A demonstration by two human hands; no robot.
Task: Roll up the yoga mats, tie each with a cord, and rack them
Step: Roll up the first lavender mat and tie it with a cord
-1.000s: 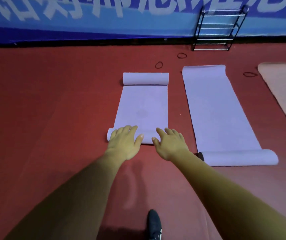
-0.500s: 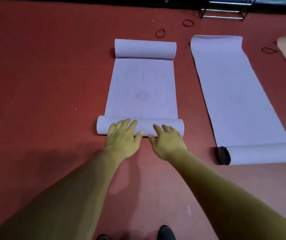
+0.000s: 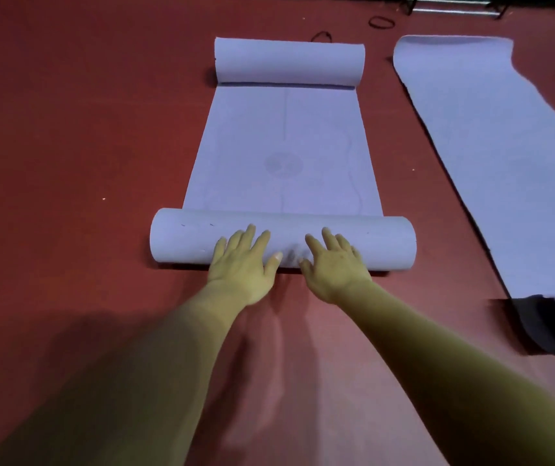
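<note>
— So why are both hands lying flat instead of gripping?
— The left hand (image 3: 240,260) and right hand (image 3: 333,267) are resting palm-down on the near roll (image 3: 387,243) of the purple mat (image 3: 283,146), fingers straight and spread. Neither is clutching anything. I'd say the open palms are pushing it forward evenly, keeping the coil tight and its ends level.
— And the mat itself?
— It is lying lengthwise on the red floor (image 3: 67,129), its far roll (image 3: 289,62) curling up at the other end. The second mat (image 3: 491,129) is spreading out just to the right. The cords (image 3: 382,21) are waiting beyond, near the rack (image 3: 454,9).
— What is changing since half a second ago?
— The near roll is getting fatter and travelling further up the mat, so less flat stretch is showing. The hands are riding along with it.
</note>
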